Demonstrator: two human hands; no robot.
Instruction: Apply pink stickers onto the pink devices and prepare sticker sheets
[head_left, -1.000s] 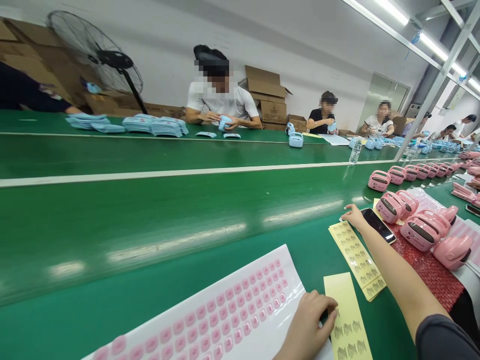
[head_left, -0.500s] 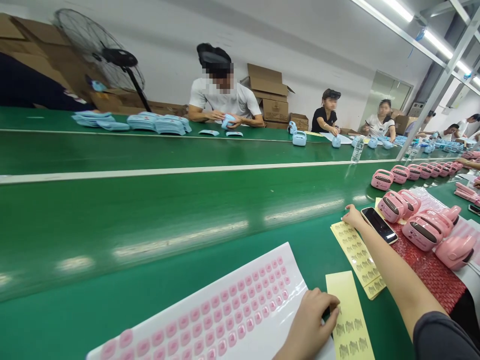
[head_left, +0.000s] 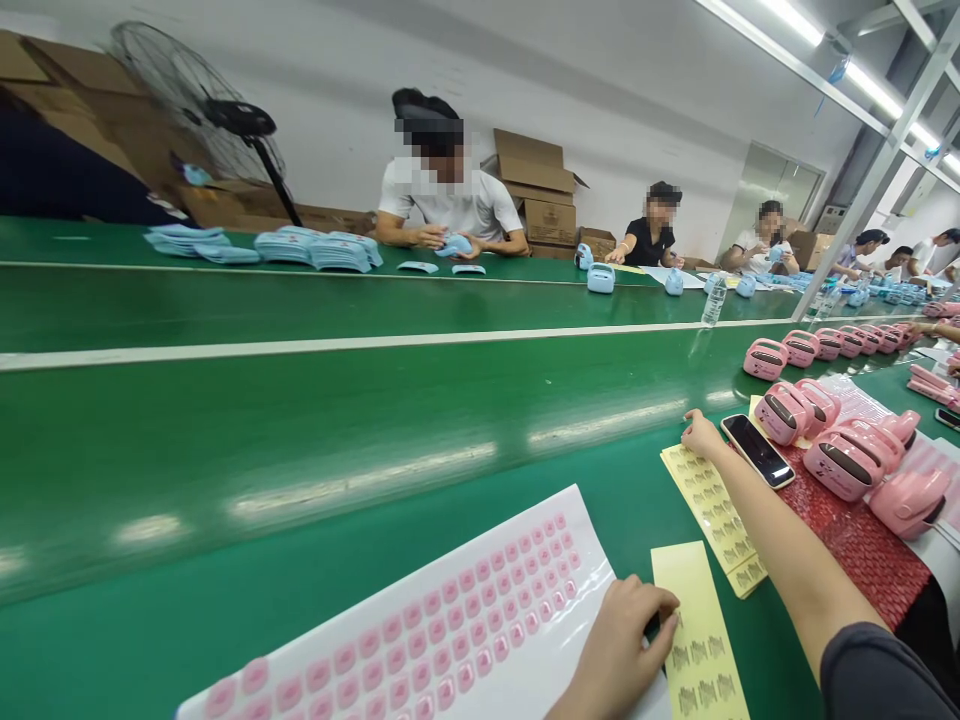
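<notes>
My left hand (head_left: pixel 621 640) rests at the right end of a white sheet of pink domed stickers (head_left: pixel 420 640). Its thumb and forefinger are closed on the left edge of a yellow sticker sheet (head_left: pixel 694 575) printed with small dark designs. Farther out, my right hand (head_left: pixel 701 436) reaches to the top end of a stack of yellow sticker sheets (head_left: pixel 709 490). Two of its fingertips show, held apart; the other fingers are hidden. A phone (head_left: pixel 757 450) lies just right of that hand.
Pink toy-like casings (head_left: pixel 847 460) stand on a red mat (head_left: pixel 862 545) at right, with more in a row (head_left: pixel 801 348) behind. A water bottle (head_left: pixel 714 302) stands on the green bench (head_left: pixel 315 420). Across it, co-workers handle blue casings (head_left: pixel 600 278) near stacked blue pieces (head_left: pixel 345 250).
My hands and the sheets stay almost in place; my right forearm shifts slightly left. Across the bench, a co-worker in black stretches an arm leftward, and another raises a blue casing.
</notes>
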